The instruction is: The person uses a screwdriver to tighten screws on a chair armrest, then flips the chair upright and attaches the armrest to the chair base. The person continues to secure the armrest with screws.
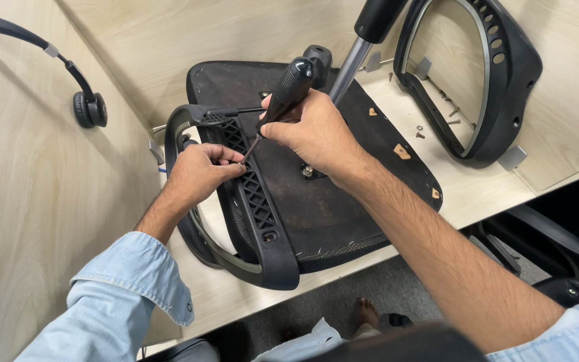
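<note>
Upturned office chair seat (pixel 316 201) lying underside up on a pale wood-grain desk (pixel 477 194), black fabric facing the camera. Black plastic armrest bracket (pixel 252 191) with lattice ribbing laid across the seat's left part, its looped arm (pixel 192 228) overhanging the seat edge. Right hand (pixel 313 131) closed around the black handle of a screwdriver (pixel 288 90), shaft angled down and left, tip meeting the bracket beside the left fingertips. Left hand (pixel 199 175) pinched narrow at the screwdriver tip, resting on the bracket; screw itself too small to confirm. Chrome gas-lift column (pixel 353 60) rising from the seat's centre toward the upper edge of the view. Second black armrest loop (pixel 504 74) lying well apart at upper right, with loose screws (pixel 447 110) scattered on the desk inside and beside it. Black headset (pixel 88 107) hanging against the left partition. Light blue shirt sleeves on both arms.
</note>
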